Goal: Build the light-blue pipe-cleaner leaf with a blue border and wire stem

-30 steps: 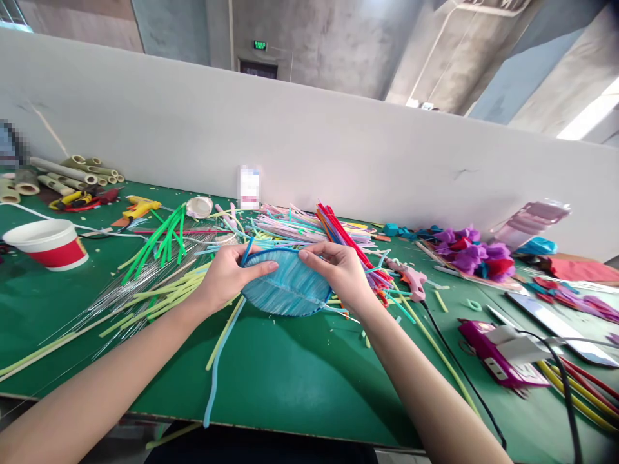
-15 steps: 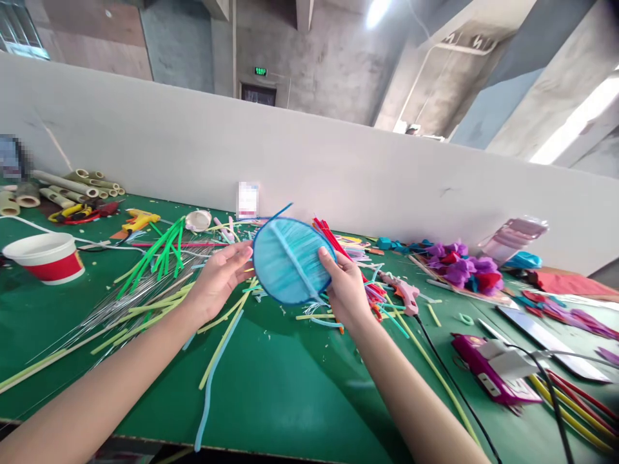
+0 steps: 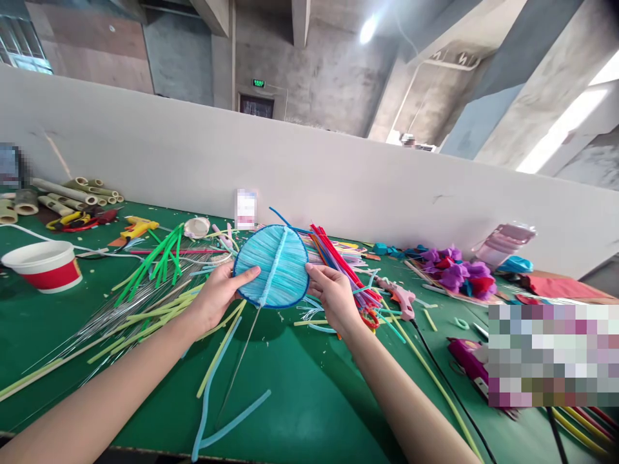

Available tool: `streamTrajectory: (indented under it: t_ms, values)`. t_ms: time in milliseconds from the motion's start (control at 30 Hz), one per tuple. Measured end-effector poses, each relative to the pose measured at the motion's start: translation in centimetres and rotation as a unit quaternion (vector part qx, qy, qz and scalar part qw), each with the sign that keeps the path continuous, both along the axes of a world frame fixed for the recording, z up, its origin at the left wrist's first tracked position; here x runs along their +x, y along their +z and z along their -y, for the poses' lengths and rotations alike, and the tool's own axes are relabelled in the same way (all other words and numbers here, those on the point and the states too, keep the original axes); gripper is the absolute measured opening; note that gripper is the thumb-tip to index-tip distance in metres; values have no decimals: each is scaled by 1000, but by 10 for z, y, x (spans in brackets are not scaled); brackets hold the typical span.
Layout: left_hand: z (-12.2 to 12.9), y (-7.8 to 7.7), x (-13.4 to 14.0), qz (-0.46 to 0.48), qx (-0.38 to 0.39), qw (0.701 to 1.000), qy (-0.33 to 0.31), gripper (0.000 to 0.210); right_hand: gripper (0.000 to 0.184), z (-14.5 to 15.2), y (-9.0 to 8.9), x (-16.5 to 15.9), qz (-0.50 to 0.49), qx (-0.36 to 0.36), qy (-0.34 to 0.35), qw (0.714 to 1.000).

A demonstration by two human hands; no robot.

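A round, leaf-like disc of light blue pipe cleaners [image 3: 251,258] is held up in front of me, over the table. Dark blue edging runs round its rim, a paler rib crosses its middle, and a thin wire stem [image 3: 245,351] hangs from the bottom. My left hand [image 3: 223,293] grips the left edge, thumb on the near face and fingers behind. At the right rim, my right hand [image 3: 333,293] pinches the edging between thumb and fingers. A loose dark blue end sticks up at the top. Below lie bent light blue pipe cleaners [image 3: 236,420].
Green pipe cleaners [image 3: 164,261] and thin wires lie left; red ones [image 3: 338,254] lie behind my right hand. A pink glue gun [image 3: 399,296] trails a black cord. A paper cup [image 3: 46,264], yellow glue gun [image 3: 139,227] and bamboo pieces [image 3: 72,193] stand left. Purple petals [image 3: 454,267] lie right.
The disc has moved left and turned, so its rib leans the other way and its wire stem shows. My left hand has closed on its edge; my right has shifted to a rim pinch.
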State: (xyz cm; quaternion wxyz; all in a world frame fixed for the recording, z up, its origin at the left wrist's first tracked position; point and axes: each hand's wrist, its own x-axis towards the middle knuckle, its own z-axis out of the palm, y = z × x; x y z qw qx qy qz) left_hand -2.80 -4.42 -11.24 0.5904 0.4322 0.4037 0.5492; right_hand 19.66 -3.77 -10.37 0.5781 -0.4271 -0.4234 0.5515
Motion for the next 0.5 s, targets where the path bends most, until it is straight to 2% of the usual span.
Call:
streamTrajectory:
  t_ms: [133, 267, 400, 500]
  values:
    - [-1, 1, -2, -12, 22, 1000, -14, 49, 38, -3, -1, 6, 1, -26, 38, 999]
    - [-2, 4, -4, -10, 5, 1000, -23, 48, 44, -9, 0, 14, -9, -45, 100, 994]
    - [-1, 4, -2, -15, -2, 998, -58, 52, 43, -15, -2, 21, -23, -23, 99, 995]
    - [-1, 1, 0, -31, 34, 998, -46, 65, 43, -16, -7, 21, -7, -23, 92, 995]
